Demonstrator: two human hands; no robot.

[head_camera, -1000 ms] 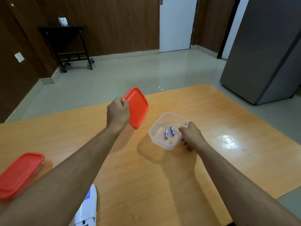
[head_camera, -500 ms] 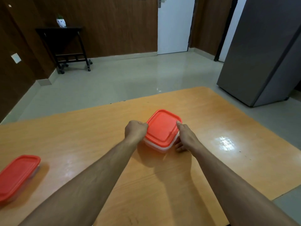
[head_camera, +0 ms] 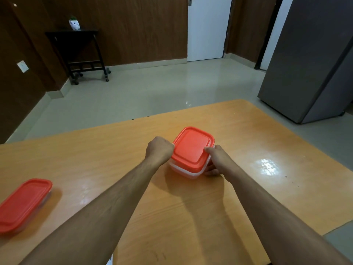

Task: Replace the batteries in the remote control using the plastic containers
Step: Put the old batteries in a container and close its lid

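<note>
Mid-table, square container (head_camera: 188, 172) now capped by its red lid (head_camera: 193, 147), open a second ago with two batteries inside. Left hand (head_camera: 159, 149) clenched on the lid's edge, right hand (head_camera: 216, 159) grasping the tub's side; probably sealing, storage nearly done.

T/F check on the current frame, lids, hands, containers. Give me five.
1. The red lid sits on the square clear container. True.
2. The left hand holds the lid up in the air. False: it is closed at the lid's left edge, with the lid on the container.
3. The right hand is at the container's right side. True.
4. The second red-lidded container stands beside the square one, touching it. False: it is far off at the table's left edge.
5. Batteries lie loose on the table. False: none show.
</note>
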